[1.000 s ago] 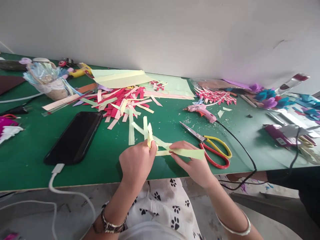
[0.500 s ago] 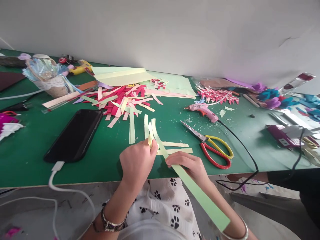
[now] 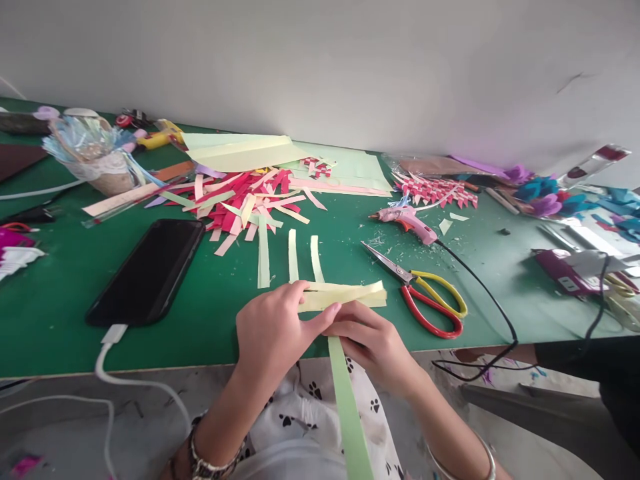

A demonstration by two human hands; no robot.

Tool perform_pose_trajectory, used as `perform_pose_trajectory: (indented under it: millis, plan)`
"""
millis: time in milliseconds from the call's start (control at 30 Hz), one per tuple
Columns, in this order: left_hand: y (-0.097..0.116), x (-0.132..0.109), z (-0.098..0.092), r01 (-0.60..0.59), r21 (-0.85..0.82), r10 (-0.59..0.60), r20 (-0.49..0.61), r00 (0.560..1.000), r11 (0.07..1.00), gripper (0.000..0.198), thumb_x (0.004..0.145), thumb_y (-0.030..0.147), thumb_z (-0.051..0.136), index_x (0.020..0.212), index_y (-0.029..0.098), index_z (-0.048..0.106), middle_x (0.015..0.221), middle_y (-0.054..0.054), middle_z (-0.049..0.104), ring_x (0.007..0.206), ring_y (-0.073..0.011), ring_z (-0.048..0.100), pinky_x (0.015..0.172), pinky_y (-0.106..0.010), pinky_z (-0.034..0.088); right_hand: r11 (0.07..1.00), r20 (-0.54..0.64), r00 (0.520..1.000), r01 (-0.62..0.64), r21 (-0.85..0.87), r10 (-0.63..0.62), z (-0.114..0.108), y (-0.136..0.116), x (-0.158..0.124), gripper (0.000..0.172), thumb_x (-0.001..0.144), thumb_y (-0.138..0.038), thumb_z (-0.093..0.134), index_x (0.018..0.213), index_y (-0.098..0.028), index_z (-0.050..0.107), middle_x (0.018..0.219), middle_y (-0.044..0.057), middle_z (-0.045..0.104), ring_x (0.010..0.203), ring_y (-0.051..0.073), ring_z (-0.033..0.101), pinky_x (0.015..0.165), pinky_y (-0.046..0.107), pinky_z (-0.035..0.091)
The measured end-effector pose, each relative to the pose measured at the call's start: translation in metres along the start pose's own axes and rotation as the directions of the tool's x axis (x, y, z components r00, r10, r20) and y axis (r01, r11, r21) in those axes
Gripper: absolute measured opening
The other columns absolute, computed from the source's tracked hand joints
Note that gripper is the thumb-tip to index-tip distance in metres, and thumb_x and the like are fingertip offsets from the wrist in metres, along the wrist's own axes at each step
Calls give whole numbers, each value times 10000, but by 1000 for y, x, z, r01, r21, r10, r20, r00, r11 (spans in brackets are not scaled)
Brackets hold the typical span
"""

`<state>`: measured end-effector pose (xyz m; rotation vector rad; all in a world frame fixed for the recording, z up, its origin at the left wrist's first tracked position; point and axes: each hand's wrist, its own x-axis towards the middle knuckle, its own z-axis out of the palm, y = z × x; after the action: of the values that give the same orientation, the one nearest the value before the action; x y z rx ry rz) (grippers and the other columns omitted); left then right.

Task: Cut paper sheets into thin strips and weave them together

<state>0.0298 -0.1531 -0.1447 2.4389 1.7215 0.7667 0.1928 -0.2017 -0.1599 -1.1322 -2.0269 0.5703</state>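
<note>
Pale yellow-green strips [image 3: 353, 295] lie crosswise under the fingers of my left hand [image 3: 273, 323], whose thumb reaches toward the other hand. My right hand [image 3: 377, 337] is closed on a long green strip [image 3: 350, 413] that hangs over the table's front edge onto my lap. The two hands meet at the fingertips, where the strips cross; the crossing itself is mostly hidden. Two short upright strips, one on the left [image 3: 293, 255] and one on the right [image 3: 316, 259], stick out beyond the hands. Another pale strip [image 3: 263, 252] lies farther left.
Scissors [image 3: 410, 283] and a pink glue gun [image 3: 407, 220] lie to the right, with a black cord trailing off the edge. A phone [image 3: 147, 270] with a white cable is left. Red and pink strips [image 3: 250, 200] are piled behind. Part of another person shows at right.
The long green strip has swung from a slant to nearly straight down. My left hand has opened its fist, its thumb now meeting my right hand, and a folded pale strip now points right.
</note>
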Motion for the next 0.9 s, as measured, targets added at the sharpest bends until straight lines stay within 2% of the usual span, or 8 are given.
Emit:
perform_pose_trajectory:
  millis: [167, 333, 533, 733, 900]
  plan:
    - [-9, -5, -2, -143, -20, 144, 69, 987, 990, 194, 829, 346, 515, 856, 205, 647, 745, -3, 681, 651, -144, 613, 504, -225, 371, 995, 7, 1000, -9, -96, 10, 1, -2, -5, 254, 891, -124, 392, 976, -185, 624, 918, 80, 592, 770, 138, 610, 625, 241, 521]
    - [-18, -7, 3, -281, -46, 285, 106, 953, 959, 190, 870, 241, 452, 938, 196, 623, 842, -32, 643, 728, -165, 588, 634, -276, 436, 983, -8, 1000, -6, -182, 5, 4, -2, -6, 237, 873, -100, 417, 911, -168, 640, 854, 77, 597, 710, 139, 590, 589, 250, 503]
    - [-19, -8, 6, -285, -90, 294, 120, 948, 954, 169, 868, 213, 453, 917, 200, 614, 862, -36, 605, 727, -155, 574, 614, -268, 435, 983, -45, 999, -31, -182, 23, 6, -2, -7, 216, 882, -132, 433, 878, -183, 643, 819, 62, 624, 694, 130, 603, 587, 237, 498]
    - [-21, -7, 5, -279, -121, 293, 124, 948, 953, 172, 871, 226, 471, 968, 206, 613, 885, -24, 611, 750, -158, 572, 649, -291, 444, 981, -74, 995, -73, -179, 60, 5, -2, -10, 186, 873, -125, 462, 936, -178, 629, 854, 68, 631, 705, 137, 612, 595, 240, 504]
    - [-22, -4, 3, -326, -98, 337, 134, 932, 940, 207, 882, 180, 433, 909, 211, 636, 838, -16, 617, 729, -143, 567, 670, -291, 435, 967, -85, 996, -37, -252, 16, 7, -2, -11, 199, 884, -137, 444, 897, -176, 639, 805, 66, 620, 663, 134, 595, 559, 244, 486]
